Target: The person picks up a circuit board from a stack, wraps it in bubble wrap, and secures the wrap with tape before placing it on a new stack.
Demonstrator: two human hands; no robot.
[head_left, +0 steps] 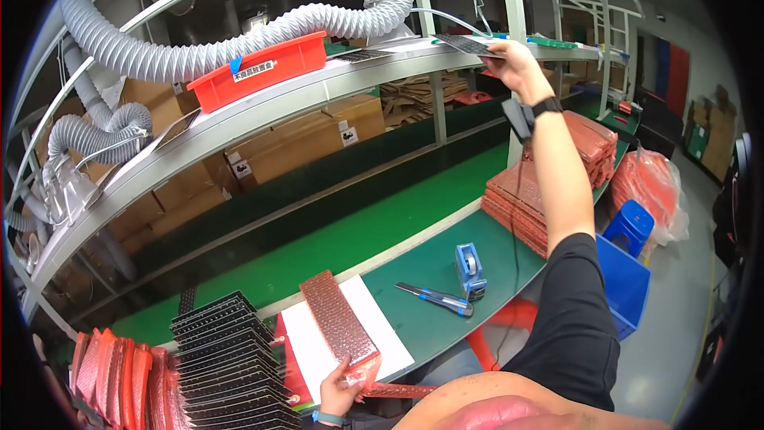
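My left hand (341, 390) pinches the near, open-looking end of a red bubble-wrap bag (341, 322). The bag lies on a white sheet (382, 314) at the front of the green table. With my arm stretched far up and to the right, my right hand (516, 69) grips the edge of a flat black board (464, 44) at the raised shelf. Beside the sheet, on its left, stands a tall stack of black boards (231, 358). Filled red bubble-wrap bags (119, 370) stand on edge farther left.
A blue tape dispenser (469, 271) and a utility knife (436, 299) lie right of the sheet. Piles of red bubble-wrap bags (521, 199) occupy the table's right end. The shelf (294, 87) carries a red bin (259, 72) and grey ducting (239, 48). A blue crate (625, 287) stands beyond my right arm.
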